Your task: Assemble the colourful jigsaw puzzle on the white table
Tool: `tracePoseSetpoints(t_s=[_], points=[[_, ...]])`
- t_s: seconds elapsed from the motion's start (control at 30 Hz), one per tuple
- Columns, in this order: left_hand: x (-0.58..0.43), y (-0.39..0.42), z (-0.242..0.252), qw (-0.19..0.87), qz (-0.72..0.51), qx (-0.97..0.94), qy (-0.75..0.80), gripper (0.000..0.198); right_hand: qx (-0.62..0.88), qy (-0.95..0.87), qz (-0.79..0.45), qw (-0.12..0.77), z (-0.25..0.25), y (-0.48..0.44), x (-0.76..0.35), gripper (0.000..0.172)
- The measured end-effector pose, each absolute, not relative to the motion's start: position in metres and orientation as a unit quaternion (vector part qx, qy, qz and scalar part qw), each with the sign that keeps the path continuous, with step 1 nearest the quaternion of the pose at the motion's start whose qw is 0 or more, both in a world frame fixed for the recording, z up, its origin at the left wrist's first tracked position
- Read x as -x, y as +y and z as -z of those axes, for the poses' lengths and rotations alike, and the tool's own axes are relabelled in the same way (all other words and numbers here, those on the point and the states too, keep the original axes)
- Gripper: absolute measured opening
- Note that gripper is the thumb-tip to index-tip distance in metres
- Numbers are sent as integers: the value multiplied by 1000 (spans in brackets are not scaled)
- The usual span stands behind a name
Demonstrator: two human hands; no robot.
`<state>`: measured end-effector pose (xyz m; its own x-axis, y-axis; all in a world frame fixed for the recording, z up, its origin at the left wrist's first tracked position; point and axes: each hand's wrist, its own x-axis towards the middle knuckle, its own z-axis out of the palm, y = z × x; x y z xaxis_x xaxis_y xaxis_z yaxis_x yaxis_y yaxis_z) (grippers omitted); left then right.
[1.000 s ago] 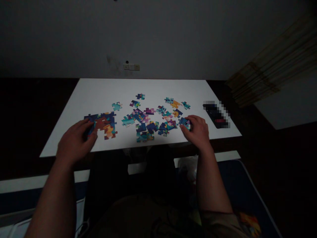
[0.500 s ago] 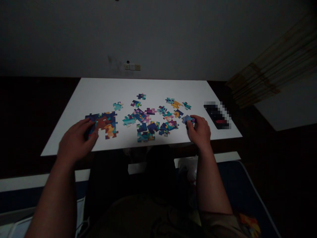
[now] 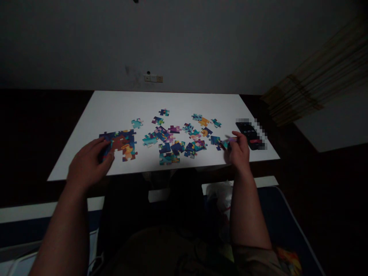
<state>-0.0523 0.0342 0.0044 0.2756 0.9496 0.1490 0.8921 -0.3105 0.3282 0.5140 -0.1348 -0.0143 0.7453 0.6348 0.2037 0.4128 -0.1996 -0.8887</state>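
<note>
While the left hand [image 3: 89, 163] rests open on the joined puzzle [image 3: 122, 142], the right hand [image 3: 239, 152], at the counter's [image 3: 115, 103] four o'clock, seemingly pinches one piece [image 3: 227, 143].

Dim room, and what light there is falls on the white table [image 3: 120, 103], which runs out to a plain grey wall [image 3: 201, 38] on the far side, where a small pale socket plate [image 3: 153, 78] sits just above the table's far edge. Dark floor [image 3: 31, 130] spreads left and right of it, and at the far right a straw-coloured slatted blind [image 3: 322, 73] hangs at a slant above a pale surface [image 3: 333, 126]. On the near side, a white bar [image 3: 267, 180] runs below the table edge, with a dark blue mat [image 3: 287, 218] at the near right.
</note>
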Motion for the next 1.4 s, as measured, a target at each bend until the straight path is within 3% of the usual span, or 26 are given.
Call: tracePoseSetpoints(t_s=[0.13, 0.27, 0.6, 0.8, 1.2, 1.4], points=[[52, 34, -5, 90, -160, -792, 582, 77, 719, -274, -138, 624, 18, -130, -518, 56], [51, 33, -6, 92, -164, -792, 581, 78, 693, -274, -152, 650, 18, -130, -515, 59], [53, 34, -5, 86, -151, -794, 582, 79, 760, -284, -81, 579, 16, -135, -522, 53], [51, 33, -5, 82, -163, -788, 588, 79, 758, -258, -84, 593, 7, -133, -517, 54], [53, 35, -3, 98, -172, -788, 583, 78, 806, -326, -30, 492, 4, -133, -517, 22], [54, 35, -1, 90, -160, -794, 580, 79, 806, -332, 7, 489, 7, -131, -519, 22]])
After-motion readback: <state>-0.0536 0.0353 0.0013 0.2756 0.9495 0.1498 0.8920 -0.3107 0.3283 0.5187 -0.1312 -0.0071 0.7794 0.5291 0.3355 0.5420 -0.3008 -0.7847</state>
